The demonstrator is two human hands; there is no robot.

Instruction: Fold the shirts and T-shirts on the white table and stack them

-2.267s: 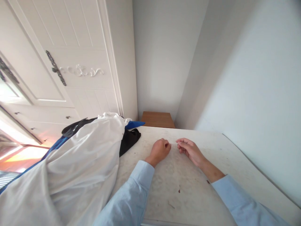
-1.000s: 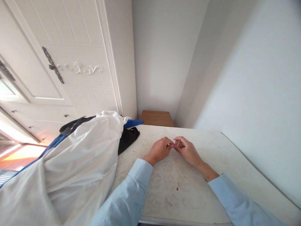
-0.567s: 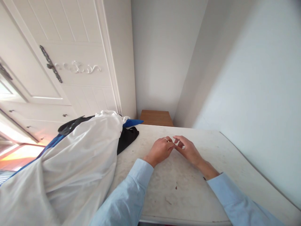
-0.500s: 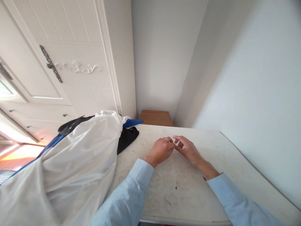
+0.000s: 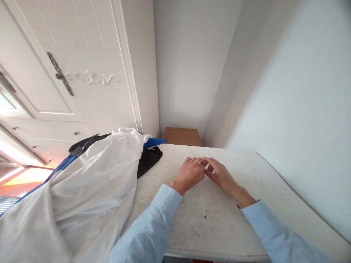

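Above the middle of the worn white table, both my hands meet at the fingertips. My left hand (image 5: 190,172), with a ring (image 5: 197,162) on one finger, has its fingers curled together. My right hand (image 5: 220,176) is bent in a loose pinch, its thumb and fingertips against the left fingers. Anything between the fingertips is hidden or too small to name. To the left of my left hand lies a pile of clothes: a white garment (image 5: 93,182) on top, with black cloth (image 5: 149,161) and blue cloth (image 5: 155,142) showing under it.
The white table (image 5: 216,233) has dark stains and chips. A white wardrobe (image 5: 101,47) with metal handles rises at the left. A brown wooden piece of furniture (image 5: 183,136) stands behind the table. A pale wall (image 5: 296,102) runs along the right.
My left hand has shifted slightly to the right, closer against the right fingertips. My right hand's index finger now reaches over to the left fingers. The clothes have not moved.
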